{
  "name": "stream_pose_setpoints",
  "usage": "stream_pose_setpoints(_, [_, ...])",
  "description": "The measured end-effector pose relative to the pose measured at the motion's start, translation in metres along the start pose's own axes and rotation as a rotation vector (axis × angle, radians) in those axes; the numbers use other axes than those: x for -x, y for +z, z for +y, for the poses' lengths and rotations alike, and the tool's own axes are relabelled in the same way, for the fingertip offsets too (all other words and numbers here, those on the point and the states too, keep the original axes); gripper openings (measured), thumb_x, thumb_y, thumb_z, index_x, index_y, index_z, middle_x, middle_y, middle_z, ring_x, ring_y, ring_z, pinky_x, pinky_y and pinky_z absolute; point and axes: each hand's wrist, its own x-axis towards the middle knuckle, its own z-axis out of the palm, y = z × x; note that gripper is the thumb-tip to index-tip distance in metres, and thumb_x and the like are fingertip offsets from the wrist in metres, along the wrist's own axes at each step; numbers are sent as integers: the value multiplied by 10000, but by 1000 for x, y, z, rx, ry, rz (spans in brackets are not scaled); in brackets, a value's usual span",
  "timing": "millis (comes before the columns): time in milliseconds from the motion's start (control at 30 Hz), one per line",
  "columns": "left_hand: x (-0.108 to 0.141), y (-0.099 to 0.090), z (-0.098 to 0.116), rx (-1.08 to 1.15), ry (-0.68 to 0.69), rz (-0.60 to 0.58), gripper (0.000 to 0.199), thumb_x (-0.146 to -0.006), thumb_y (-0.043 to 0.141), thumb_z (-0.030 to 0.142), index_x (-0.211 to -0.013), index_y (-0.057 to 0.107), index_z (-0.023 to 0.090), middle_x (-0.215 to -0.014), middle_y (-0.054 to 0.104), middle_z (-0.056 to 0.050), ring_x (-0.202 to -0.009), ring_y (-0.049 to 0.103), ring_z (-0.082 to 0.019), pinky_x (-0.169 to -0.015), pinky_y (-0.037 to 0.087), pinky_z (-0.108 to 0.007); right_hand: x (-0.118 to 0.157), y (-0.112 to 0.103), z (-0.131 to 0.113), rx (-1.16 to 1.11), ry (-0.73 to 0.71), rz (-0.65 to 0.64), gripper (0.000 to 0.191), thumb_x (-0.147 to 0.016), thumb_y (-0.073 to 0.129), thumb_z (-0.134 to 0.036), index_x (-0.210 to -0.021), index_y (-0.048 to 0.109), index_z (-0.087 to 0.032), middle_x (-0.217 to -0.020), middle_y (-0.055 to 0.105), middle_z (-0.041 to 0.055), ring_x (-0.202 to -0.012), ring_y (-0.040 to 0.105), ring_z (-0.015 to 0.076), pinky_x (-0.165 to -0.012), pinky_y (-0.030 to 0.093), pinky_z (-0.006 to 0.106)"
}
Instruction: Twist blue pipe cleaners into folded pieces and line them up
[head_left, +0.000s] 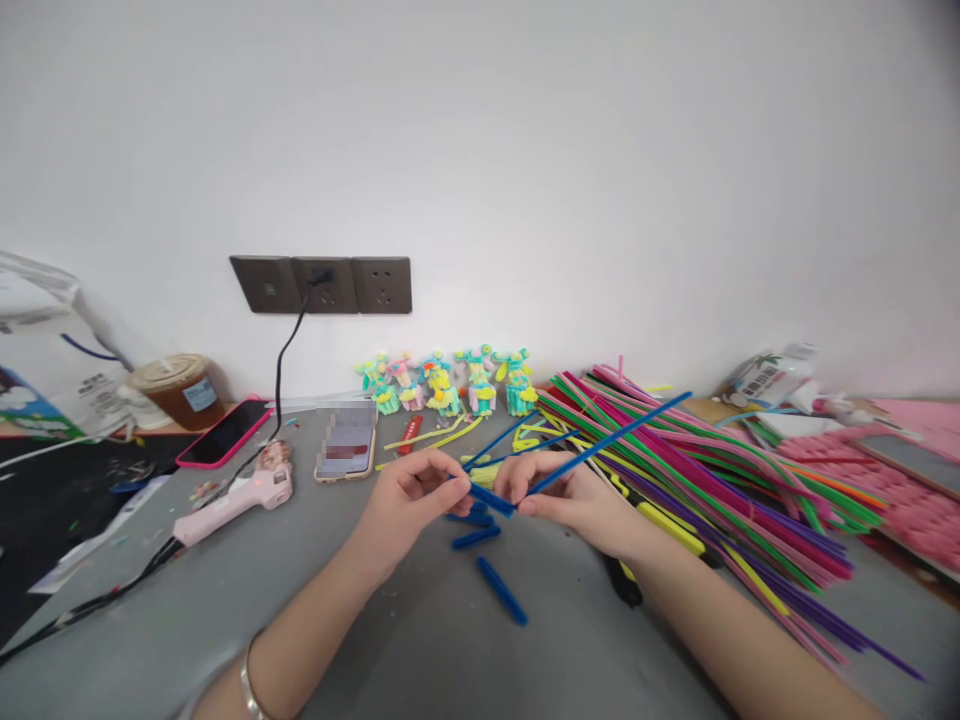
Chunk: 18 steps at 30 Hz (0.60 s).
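Over the middle of the table, my left hand (416,500) pinches a blue pipe cleaner (615,440) between thumb and fingers. My right hand (566,495) grips the same pipe cleaner a short way along. It is bent there: a short stretch spans the two hands, and a long straight end slants up past my right hand. Below them lie several short blue pieces (501,590), some partly hidden by my fingers. Just behind the hands are more thin blue stems (499,442) and some yellow pieces (484,472).
Several small pastel pipe-cleaner figures (442,385) stand along the wall. A large bundle of coloured pipe cleaners (697,470) covers the right, with a yellow-black tool (667,528) beside it. Left are a phone (346,440), corded pink glue gun (232,500), pink-cased phone (225,432) and drink cup (176,390).
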Motion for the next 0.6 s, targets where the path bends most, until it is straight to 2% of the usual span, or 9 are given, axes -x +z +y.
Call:
stream_pose_setpoints(233, [2, 3, 2, -22, -5, -70, 281, -681, 778, 406, -690, 654, 154, -614, 638, -1, -574, 618, -129, -574, 517, -233, 2, -3, -1, 47, 18, -177, 247, -829, 659, -423, -786, 622, -183, -798, 542, 25, -785, 516, 174, -743, 426, 302])
stream_pose_setpoints(400, [4, 4, 1, -32, -36, -125, 277, -694, 770, 405, -694, 656, 152, -609, 641, -7, -570, 613, -129, -580, 518, -239, 3, -5, -4, 62, 82, -292, 294, -832, 636, -474, -788, 605, -185, -783, 523, 22, -767, 507, 173, -708, 429, 289])
stream_pose_setpoints(533, [5, 5, -1, -7, -46, -168, 253, -713, 762, 381, -707, 660, 150, -595, 645, -3, -563, 601, -118, -577, 504, -223, 4, -4, -6, 50, 127, -352, 319, -831, 626, -499, -771, 607, -186, -762, 527, 21, -738, 512, 170, -694, 430, 288])
stream_pose_setpoints(600, [4, 3, -1, 14, -64, -157, 247, -716, 761, 375, -722, 659, 151, -594, 644, 1, -561, 601, -114, -575, 502, -218, 3, -4, -4, 20, 134, -321, 301, -826, 644, -475, -764, 604, -182, -742, 527, 11, -701, 505, 155, -676, 423, 275])
